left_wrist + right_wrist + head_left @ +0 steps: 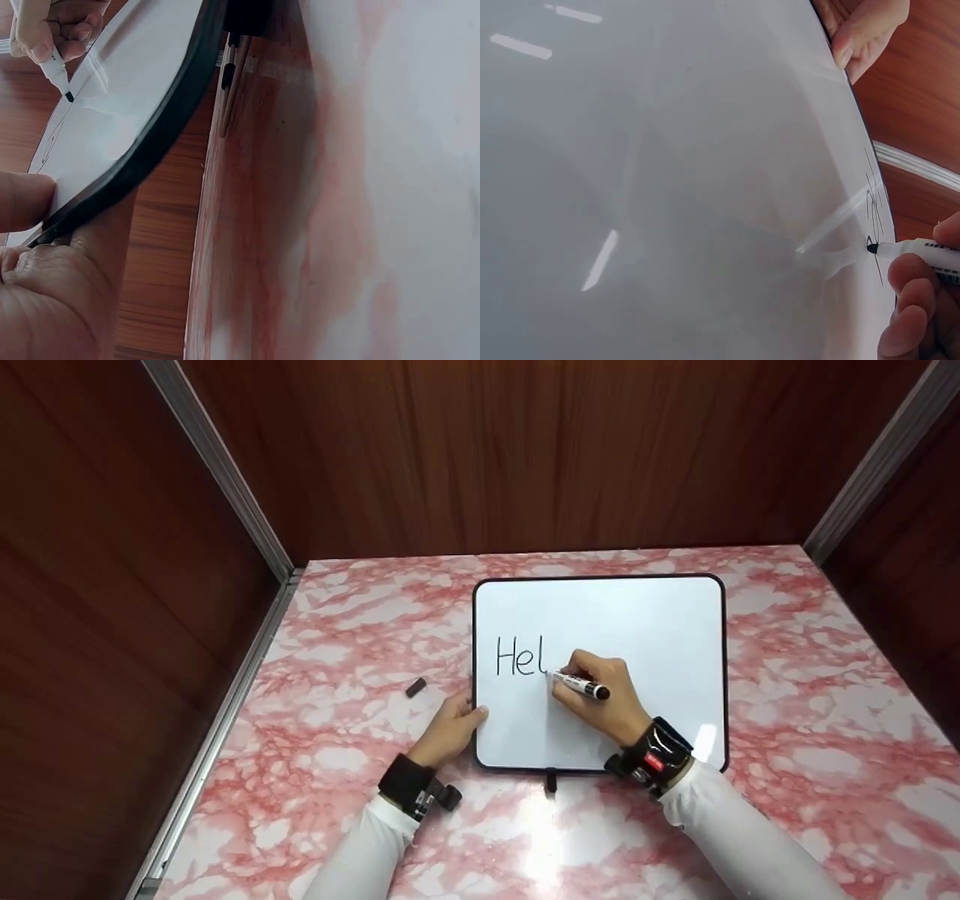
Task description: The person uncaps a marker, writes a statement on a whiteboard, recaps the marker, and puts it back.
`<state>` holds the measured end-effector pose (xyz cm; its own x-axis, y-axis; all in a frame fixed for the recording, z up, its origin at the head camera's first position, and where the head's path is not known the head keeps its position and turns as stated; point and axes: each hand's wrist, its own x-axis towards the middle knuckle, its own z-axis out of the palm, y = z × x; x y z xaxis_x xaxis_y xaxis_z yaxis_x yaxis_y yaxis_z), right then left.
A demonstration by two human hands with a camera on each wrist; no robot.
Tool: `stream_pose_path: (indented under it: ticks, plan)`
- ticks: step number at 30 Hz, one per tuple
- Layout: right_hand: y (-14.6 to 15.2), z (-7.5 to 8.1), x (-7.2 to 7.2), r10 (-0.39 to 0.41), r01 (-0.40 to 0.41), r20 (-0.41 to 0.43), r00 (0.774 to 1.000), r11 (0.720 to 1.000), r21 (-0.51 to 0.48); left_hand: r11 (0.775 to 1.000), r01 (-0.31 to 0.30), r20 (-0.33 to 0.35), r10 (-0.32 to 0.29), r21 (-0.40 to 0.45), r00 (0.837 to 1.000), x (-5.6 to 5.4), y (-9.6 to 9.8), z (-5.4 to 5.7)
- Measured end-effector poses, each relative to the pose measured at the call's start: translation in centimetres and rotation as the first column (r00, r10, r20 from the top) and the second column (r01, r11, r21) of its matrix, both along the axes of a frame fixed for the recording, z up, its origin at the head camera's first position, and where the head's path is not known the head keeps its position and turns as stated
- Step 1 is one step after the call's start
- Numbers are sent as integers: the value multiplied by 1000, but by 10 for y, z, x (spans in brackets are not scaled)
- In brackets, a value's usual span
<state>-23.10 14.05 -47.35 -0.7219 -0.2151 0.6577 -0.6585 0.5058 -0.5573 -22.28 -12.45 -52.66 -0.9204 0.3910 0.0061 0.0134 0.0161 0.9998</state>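
A whiteboard with a dark rim bears the handwritten black letters "Hel" on its left part. My right hand pinches a white marker with a black end, its tip touching the board just after the "l". In the right wrist view the black tip of the marker meets the white surface. My left hand grips the board's left edge. The left wrist view has its thumb on top of the board and the rest of the hand below the rim.
A small dark marker cap lies on the red-and-white marbled table, left of the board. A short black tab sticks out from the board's lower edge. Brown wood-look panels with metal corner rails stand around the table.
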Motion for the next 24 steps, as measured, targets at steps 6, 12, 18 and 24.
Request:
stream_pose_path:
  ticks: [6, 12, 18, 24]
  plan:
    - [5, 5, -6, -29, 29, -1, 1000, 998, -62, 1000, -4, 6, 4, 8, 1000, 0, 0, 0]
    - [7, 13, -14, -81, 79, -12, 997, 992, -99, 1000, 2, 3, -2, 13, 1000, 0, 0, 0]
    - [5, 17, -18, -94, 92, -22, 995, 992, -91, 1000, 2, 8, -2, 12, 1000, 0, 0, -1]
    - [4, 16, -19, -109, 107, -25, 994, 992, -67, 1000, 1, 18, -1, 20, 1000, 0, 1, 0]
